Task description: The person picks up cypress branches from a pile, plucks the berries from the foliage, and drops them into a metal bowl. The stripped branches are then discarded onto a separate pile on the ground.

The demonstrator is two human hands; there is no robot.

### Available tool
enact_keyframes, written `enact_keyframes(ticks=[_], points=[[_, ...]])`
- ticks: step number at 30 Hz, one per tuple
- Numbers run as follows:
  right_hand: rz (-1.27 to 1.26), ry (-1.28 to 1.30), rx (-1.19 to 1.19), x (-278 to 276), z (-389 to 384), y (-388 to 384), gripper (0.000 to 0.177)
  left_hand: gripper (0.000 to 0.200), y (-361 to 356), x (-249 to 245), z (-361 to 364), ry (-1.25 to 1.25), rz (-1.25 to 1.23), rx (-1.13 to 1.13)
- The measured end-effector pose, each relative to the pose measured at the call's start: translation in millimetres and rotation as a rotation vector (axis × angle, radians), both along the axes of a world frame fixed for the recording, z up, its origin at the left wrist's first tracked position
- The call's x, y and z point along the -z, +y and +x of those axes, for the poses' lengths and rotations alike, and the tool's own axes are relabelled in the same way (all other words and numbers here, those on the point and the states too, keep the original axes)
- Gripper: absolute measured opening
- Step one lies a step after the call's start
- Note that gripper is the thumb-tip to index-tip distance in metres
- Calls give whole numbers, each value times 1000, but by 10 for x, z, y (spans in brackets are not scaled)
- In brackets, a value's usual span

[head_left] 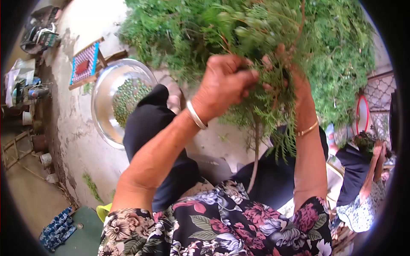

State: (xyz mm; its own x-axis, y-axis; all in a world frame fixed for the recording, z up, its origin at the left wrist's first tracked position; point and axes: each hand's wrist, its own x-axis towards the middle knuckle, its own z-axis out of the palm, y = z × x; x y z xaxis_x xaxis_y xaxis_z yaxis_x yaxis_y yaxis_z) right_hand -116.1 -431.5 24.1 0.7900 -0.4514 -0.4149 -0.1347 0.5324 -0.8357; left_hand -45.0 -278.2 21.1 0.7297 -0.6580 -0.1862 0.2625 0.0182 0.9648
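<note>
An evergreen branch [273, 91] with flat, scaly sprays and small green cones hangs in front of me, its thin bare stem [256, 158] reaching down to my lap. Partly hidden by the foliage, my right hand [287, 70] is closed around the branch. Beside it, my left hand [227, 83] is closed in a pinch at the edge of the sprays; what its fingertips hold cannot be made out. To the left, a shiny metal basin [102, 109] on the ground contains many small green cones [131, 99].
A big heap of cut evergreen branches [171, 38] lies ahead and to the right. A low stool with a woven seat [82, 66] stands beyond the basin. Another person's hands [377, 149] are at the far right, near a red hoop [362, 114].
</note>
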Motion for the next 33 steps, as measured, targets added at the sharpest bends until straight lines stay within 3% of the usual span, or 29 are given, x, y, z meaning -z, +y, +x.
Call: enact_keyframes(ticks=[1, 3, 8, 13, 18, 21, 23, 25, 27, 31, 32, 33], points=[[1, 23, 6, 13, -6, -38, 37, 13, 15, -13, 13, 70, -11, -10], [25, 43, -202, 38, -7, -82, 57, 10, 30, 37, 33, 265, -79, -54], [-119, 46, -179, -53, -32, -50, 55, 8, 126, 112, 157, 431, -266, -102], [-241, -111, 100, -126, -55, -136, 43, 9, 446, 172, 436, 581, -440, -142], [-242, -135, 50, -17, -44, -320, 44, 30, 749, 65, 316, 846, -740, -40], [-159, 31, 77, 34, 43, -353, 44, 30, 1129, -193, 221, 712, -762, -186], [-272, 62, 12, 57, 22, -353, 40, 28, 1521, -365, 185, 485, -737, -332], [-254, 71, -22, -8, 30, -271, 43, 29, 1989, -444, 176, 82, -353, -589], [-231, 74, -70, -34, 28, -190, 47, 34, 2375, -531, 164, -387, 666, -570], [-273, 99, -130, 14, -4, -279, 41, 34, 2484, -725, -97, -671, 859, -642], [-299, 130, -111, 59, -5, -304, 40, 33, 2219, -973, -323, -413, 358, -553], [-340, 40, -112, 161, -9, -381, 34, 29, 1935, -1159, -558, -266, -90, -302]])
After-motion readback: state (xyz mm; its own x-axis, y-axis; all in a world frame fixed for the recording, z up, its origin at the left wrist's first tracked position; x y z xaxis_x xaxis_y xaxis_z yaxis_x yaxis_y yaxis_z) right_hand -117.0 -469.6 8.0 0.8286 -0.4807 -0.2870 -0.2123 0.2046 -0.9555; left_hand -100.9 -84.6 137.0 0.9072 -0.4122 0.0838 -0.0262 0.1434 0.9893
